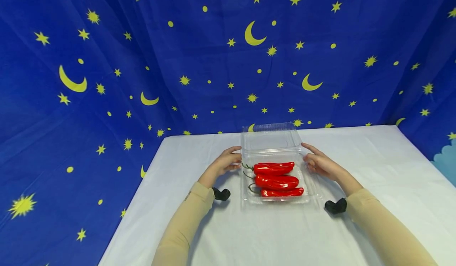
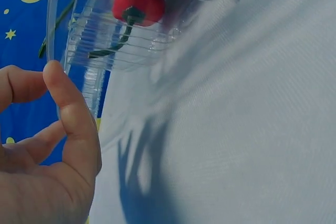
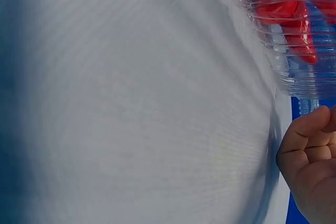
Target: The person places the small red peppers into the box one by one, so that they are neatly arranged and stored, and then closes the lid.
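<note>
A clear plastic hinged container (image 1: 246, 194) lies open on the white table, its lid (image 1: 272, 141) tipped back on the far side. Three red peppers (image 1: 276, 182) with green stems lie in the base, side by side. At the container's left side is my left hand (image 1: 225, 161); in the left wrist view its thumb and a bent finger pinch the clear rim (image 2: 51, 30). My right hand (image 1: 320, 163) is at the right side, with the index finger (image 1: 309, 147) stretched to the lid's hinge corner. Its other fingers are bent, and I cannot tell if they grip the rim.
White cloth (image 1: 285, 234) covers the table. A blue curtain (image 1: 213, 60) with yellow moons and stars hangs behind the table and along its sides. Black wrist mounts (image 1: 335, 206) stick out beneath both sleeves, low over the cloth.
</note>
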The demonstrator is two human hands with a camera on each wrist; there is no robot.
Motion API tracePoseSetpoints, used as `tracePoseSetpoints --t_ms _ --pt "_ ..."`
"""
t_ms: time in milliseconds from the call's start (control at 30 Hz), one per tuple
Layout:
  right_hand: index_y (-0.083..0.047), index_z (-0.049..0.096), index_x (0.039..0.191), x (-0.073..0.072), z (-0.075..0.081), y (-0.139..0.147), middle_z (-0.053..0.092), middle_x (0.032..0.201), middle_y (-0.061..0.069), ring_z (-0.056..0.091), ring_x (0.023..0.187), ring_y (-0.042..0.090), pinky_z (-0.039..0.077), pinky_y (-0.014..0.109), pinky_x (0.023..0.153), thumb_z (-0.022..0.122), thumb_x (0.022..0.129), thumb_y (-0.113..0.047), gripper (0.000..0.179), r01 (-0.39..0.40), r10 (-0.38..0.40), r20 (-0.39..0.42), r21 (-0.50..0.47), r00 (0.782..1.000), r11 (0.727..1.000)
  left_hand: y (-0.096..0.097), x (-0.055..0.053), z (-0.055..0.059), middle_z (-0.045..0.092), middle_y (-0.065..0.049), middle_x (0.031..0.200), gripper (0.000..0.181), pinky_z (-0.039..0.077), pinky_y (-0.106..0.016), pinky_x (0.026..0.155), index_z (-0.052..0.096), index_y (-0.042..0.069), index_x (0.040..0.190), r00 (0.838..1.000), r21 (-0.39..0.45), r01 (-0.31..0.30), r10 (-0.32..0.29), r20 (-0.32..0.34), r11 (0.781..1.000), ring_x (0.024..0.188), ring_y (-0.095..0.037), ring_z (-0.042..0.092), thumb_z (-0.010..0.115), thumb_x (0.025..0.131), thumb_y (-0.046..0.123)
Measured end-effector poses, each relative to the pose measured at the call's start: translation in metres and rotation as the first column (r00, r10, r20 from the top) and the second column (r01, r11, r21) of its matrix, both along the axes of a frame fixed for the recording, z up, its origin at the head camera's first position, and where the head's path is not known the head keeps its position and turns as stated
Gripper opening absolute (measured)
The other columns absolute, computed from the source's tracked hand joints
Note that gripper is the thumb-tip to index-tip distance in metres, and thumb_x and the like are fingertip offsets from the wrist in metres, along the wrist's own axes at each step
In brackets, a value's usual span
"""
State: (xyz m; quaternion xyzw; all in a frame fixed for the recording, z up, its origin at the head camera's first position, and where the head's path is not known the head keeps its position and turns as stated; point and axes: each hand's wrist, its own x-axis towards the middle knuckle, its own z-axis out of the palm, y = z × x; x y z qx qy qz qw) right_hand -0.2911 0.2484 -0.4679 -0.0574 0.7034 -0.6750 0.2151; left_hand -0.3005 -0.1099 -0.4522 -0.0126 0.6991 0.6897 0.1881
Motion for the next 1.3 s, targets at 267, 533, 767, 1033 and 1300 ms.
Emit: tracePoseSetpoints --t_ms 267,533,767,1033,1300 --pt "-0.016 0.005 0.153 0.001 0.000 -0.001 0.042 0.094 0.009 0.044 0.062 0.010 0.042 0.024 0.062 0.044 0.093 -0.006 0.072 0.021 -0.021 0.008 -0.019 1.000 1.000 -0.003 -0.001 -0.001 0.046 -0.018 0.125 0.059 0.051 -0.024 0.065 0.042 0.009 0.142 0.999 0.044 -0.027 0.028 -0.027 0.999 0.082 -0.017 0.052 0.053 0.086 -0.005" --pt "-0.021 0.027 0.139 0.003 0.001 -0.003 0.048 0.089 0.006 0.045 0.066 0.013 0.043 0.028 0.061 0.053 0.092 -0.002 0.056 0.006 -0.011 -0.065 -0.086 0.998 0.996 -0.011 -0.004 -0.003 0.047 -0.014 0.117 0.055 0.050 -0.024 0.061 0.050 0.011 0.134 0.996 0.076 -0.066 0.070 -0.048 0.995 0.075 -0.014 0.052 0.053 0.083 -0.011" --pt "-0.018 0.038 0.123 0.006 0.000 -0.003 0.052 0.088 0.009 0.047 0.066 0.016 0.041 0.028 0.059 0.053 0.094 -0.003 0.036 -0.054 0.039 -0.131 -0.117 0.991 0.992 -0.013 -0.002 -0.006 0.047 -0.005 0.096 0.038 0.049 -0.024 0.059 0.055 0.003 0.118 0.995 0.113 -0.080 0.087 -0.053 0.990 0.069 -0.014 0.052 0.053 0.083 -0.012" --pt "-0.020 0.042 0.109 0.008 -0.001 -0.001 0.050 0.086 0.002 0.048 0.068 0.011 0.042 0.026 0.060 0.047 0.094 -0.003 0.024 -0.046 0.037 -0.152 -0.058 0.988 0.997 -0.015 0.001 -0.009 0.051 -0.004 0.084 0.018 0.044 -0.024 0.059 0.056 0.008 0.090 0.996 0.108 -0.026 0.035 -0.085 0.994 0.067 -0.013 0.051 0.051 0.085 -0.008" --pt "-0.015 0.043 0.109 0.009 0.002 -0.002 0.045 0.091 0.004 0.046 0.071 0.012 0.040 0.027 0.061 0.032 0.101 -0.013 0.013 -0.038 0.036 -0.104 -0.010 0.994 0.999 -0.016 0.007 -0.009 0.053 -0.005 0.078 0.016 0.045 -0.022 0.059 0.058 0.006 0.086 0.987 0.122 -0.001 0.020 -0.158 0.993 0.064 -0.011 0.053 0.048 0.089 -0.007"
